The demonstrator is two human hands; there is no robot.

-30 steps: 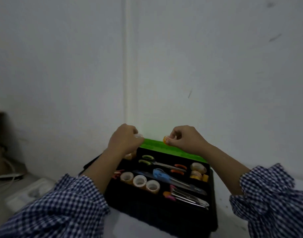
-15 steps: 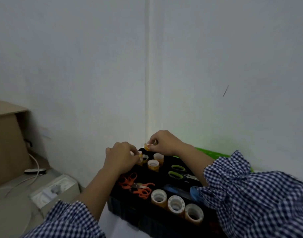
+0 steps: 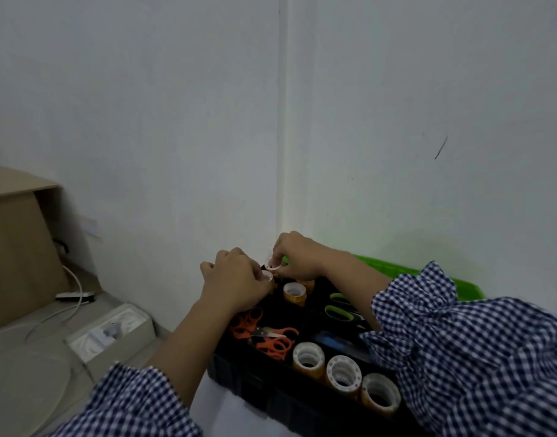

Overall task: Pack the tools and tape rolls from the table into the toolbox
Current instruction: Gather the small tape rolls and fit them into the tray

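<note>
White corner walls [image 3: 176, 121] back the black toolbox [image 3: 271, 395]. Both hands have converged over its far-left compartment: the right hand [image 3: 297, 258] pinches a small tape roll [image 3: 275, 264] in its fingers, and the left hand [image 3: 236, 279] apparently pinches a second roll [image 3: 267, 275], partly hidden. Placement beside the standing roll [image 3: 294, 291] seems imminent.

Matt black plastic toolbox [image 3: 271, 395]; glossy tape rolls [image 3: 343, 372].

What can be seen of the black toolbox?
The toolbox is black, plastic by its look, and open, standing by the wall corner. A green part, perhaps its lid, rises behind it. Its compartments hold tape rolls, orange scissors and green-handled scissors. The left hand and right hand each pinch a small roll over its far left corner.
</note>
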